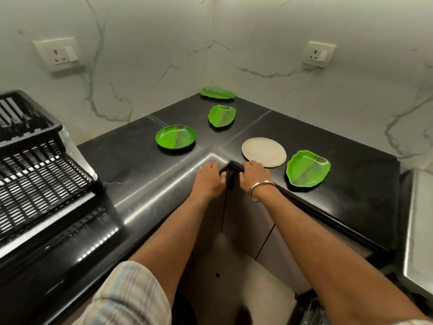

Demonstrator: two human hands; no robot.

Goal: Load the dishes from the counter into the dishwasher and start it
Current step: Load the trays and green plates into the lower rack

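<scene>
Black stone makes up the L-shaped counter (pixel 145 146), and both hands sit at its inner corner: the left hand (pixel 209 178) lies on the top with its fingers curled over the front edge, while the right hand (pixel 253 174), a metal bangle (pixel 260 189) at its wrist, hooks its fingers over the edge just across the corner, neither hand holding a dish. The pale round plate (pixel 264 152) lies just beyond the right fingertips with a green leaf-shaped plate (pixel 308 168) beside it toward the right edge. Further in are a round green plate (pixel 175 137), a second leaf plate (pixel 222 116) and a third (pixel 217 92) in the back corner, with a black dish rack (pixel 35 158) at the left end.
</scene>
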